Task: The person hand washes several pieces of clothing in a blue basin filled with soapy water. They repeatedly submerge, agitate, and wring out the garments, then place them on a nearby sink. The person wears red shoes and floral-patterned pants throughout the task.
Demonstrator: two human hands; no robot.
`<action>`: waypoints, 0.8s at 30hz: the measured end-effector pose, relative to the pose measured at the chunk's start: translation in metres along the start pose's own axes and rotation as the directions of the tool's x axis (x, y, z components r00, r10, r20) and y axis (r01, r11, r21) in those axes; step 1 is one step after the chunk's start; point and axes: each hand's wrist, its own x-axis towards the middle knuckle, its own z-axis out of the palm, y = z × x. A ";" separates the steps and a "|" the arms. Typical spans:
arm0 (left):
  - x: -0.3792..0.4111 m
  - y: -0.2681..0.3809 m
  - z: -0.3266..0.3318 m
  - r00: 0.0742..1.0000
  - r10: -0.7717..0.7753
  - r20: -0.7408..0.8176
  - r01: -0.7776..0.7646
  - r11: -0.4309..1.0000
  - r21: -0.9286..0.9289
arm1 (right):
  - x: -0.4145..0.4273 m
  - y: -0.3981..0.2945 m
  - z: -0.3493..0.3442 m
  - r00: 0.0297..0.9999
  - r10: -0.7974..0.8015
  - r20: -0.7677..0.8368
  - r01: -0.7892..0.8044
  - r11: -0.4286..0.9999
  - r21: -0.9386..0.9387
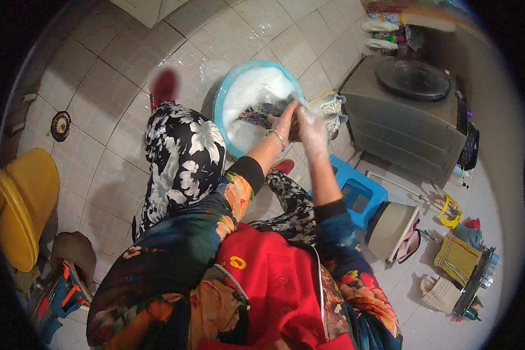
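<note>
A round light-blue plastic basin [221,98] stands on the tiled floor before me, filled with thick white suds [273,81]. A dark, multicoloured patterned cloth [256,114] lies partly in the foam. My left hand [283,121], with a silvery bangle at the wrist, grips a bunched part of it over the basin's right side. Pressed close against it, my right hand [311,130] holds the same bunch, its back and wrist coated with foam. The dark fabric shows between the two hands; most of the fingers are hidden.
Pale sneakers [332,113] stand just right of the basin, beside a grey washing machine [402,118]. A blue plastic stool [358,188] is near my right forearm. At left are a yellow bucket [30,201] and a floor drain [61,126]. The tiles [197,61] look wet.
</note>
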 end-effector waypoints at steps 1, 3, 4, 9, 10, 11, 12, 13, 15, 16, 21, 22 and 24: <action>-0.003 0.001 -0.006 0.995 -0.043 0.089 0.037 0.997 0.066 | -0.014 0.011 0.008 0.998 0.055 -0.034 -0.050 0.990 0.135; 0.007 0.010 -0.027 0.939 -0.128 0.320 0.087 0.986 0.140 | -0.054 -0.015 0.020 0.996 0.036 -0.081 -0.022 0.986 0.167; 0.023 0.013 -0.034 0.970 -0.114 0.214 0.091 0.989 0.114 | -0.066 -0.015 0.029 0.998 0.052 -0.046 -0.040 0.973 0.227; -0.002 0.014 -0.018 0.992 -0.117 0.052 0.111 0.989 0.098 | -0.074 -0.011 0.039 0.823 -0.478 -0.307 0.456 0.878 -0.144; -0.018 0.018 -0.014 0.995 -0.084 0.052 0.078 0.991 0.110 | -0.063 -0.010 0.040 0.810 -0.485 -0.330 0.464 0.874 -0.147; -0.034 0.021 -0.007 0.998 -0.037 0.045 0.030 0.990 0.138 | -0.052 -0.009 0.041 0.797 -0.492 -0.352 0.471 0.870 -0.149; -0.044 0.025 0.002 0.999 -0.018 0.041 0.010 0.985 0.174 | -0.043 -0.005 0.033 0.916 -0.232 -0.327 0.256 0.966 0.032; -0.047 0.026 0.010 0.999 0.019 0.027 -0.024 0.978 0.206 | -0.031 -0.004 0.026 0.971 0.026 -0.239 0.024 0.979 0.204; 0.026 -0.006 -0.021 0.998 0.026 0.061 -0.039 0.974 0.224 | 0.006 0.003 0.019 0.955 0.165 -0.248 -0.016 0.860 0.510; 0.029 -0.014 -0.017 0.996 0.073 0.058 -0.084 0.968 0.235 | 0.028 0.022 0.016 0.953 0.217 -0.211 -0.065 0.827 0.558; 0.011 -0.030 -0.003 0.900 0.363 0.243 -0.397 0.451 0.799 | 0.075 0.077 -0.011 0.857 0.173 0.486 -0.479 0.616 0.625; -0.006 -0.025 0.003 0.905 0.374 0.203 -0.363 0.430 0.827 | 0.081 0.083 -0.013 0.832 0.143 0.536 -0.477 0.676 0.562; -0.008 -0.021 0.013 0.962 0.151 0.228 -0.224 -0.047 0.974 | 0.090 0.101 -0.014 0.772 0.098 0.629 -0.451 0.781 0.432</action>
